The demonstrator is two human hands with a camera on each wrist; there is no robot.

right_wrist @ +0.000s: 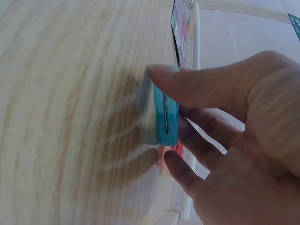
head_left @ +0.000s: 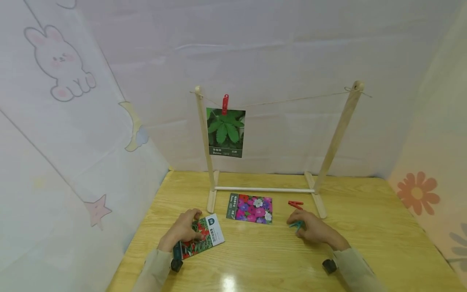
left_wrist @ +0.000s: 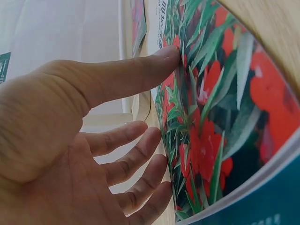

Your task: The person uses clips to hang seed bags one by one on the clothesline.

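Note:
My left hand [head_left: 182,228] rests at a seed packet [head_left: 213,232] with red flowers, which lies on the table. In the left wrist view the thumb [left_wrist: 164,58] touches the packet's printed face, and the loosely bent fingers [left_wrist: 140,187] are at its edge. My right hand [head_left: 313,228] pinches a teal clothespin [right_wrist: 167,119] close to the tabletop; part of it is behind the fingers. Just beyond that hand lies a red clothespin [head_left: 295,204]. Between the hands and the rack lies a packet [head_left: 251,209] with pink and purple flowers.
A wooden rack [head_left: 337,134] stands at the back with a string [head_left: 292,99] tied between its posts. Another red clothespin [head_left: 225,104] holds a green-leaf packet [head_left: 226,134] near the left post. Printed cloth walls [head_left: 91,162] enclose the table [head_left: 255,259].

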